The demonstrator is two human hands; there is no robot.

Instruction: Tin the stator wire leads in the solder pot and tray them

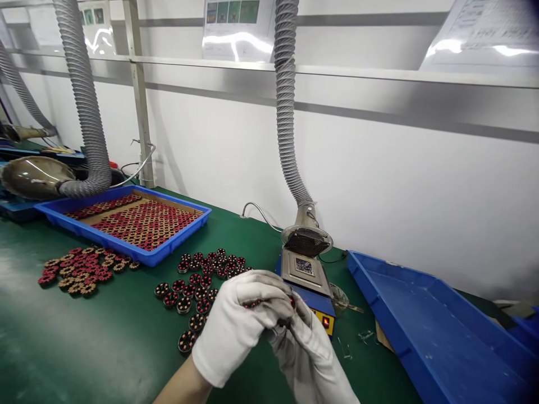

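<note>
Both of my hands wear white gloves with greyed fingertips and meet in front of the solder pot (305,266). My left hand (242,320) is closed, its fingers curled over small round parts, of which only red and dark bits (252,304) show. My right hand (309,339) is closed against it, with a bit of a red-and-black part (292,302) between the fingers. The gloves hide most of what is held. Beside my left hand, several round black-rimmed parts with red or tan centres (201,293) lie on the green table (135,348).
A fume hood (309,238) on a grey hose stands over the solder pot. At left, a blue tray (154,258) holds rows of red and tan flower-shaped parts, with a loose pile (84,269) before it. Another blue tray (442,331) is at right, near wire scraps (366,336).
</note>
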